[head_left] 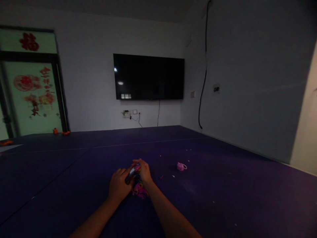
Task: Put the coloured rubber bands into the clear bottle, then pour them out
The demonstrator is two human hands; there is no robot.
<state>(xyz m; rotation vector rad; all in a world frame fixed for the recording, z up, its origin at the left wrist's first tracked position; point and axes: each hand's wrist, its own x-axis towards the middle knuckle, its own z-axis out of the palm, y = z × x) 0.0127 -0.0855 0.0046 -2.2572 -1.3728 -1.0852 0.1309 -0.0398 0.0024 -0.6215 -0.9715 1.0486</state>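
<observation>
View: head camera, a dim room seen across a dark purple floor (81,178).
Left hand: left hand (120,185), near centre, fingers bent around a dark object (128,178), closed on its left side; most of the fingertips are out of sight.
Right hand: right hand (145,170), fingers curled over the far end of that object; whether they grip it or only rest there, I cannot tell.
Dark object: between the two hands, tilted, with a pale patch on its upper side; largely covered by fingers, so its kind cannot be made out.
Colourful pile: small pink, yellow and other bits (140,191) just beneath and on the near side of the hands, partly hidden by the right wrist; single shapes blur together.
Pink piece: a pink cap-like piece with a loop (180,166), on the floor right of the hands, well apart from them.
Scraps: a small red-and-blue bit (161,177) and a white scrap (173,176) between hands and pink piece.
Door writing: on the far-left door (32,91), a large red 福 at the top; the red characters lower down are too blurred to read.
Far wall: a dark television (150,77) above sockets (130,112).
Cut off: an orange item (6,143), by the left edge.
</observation>
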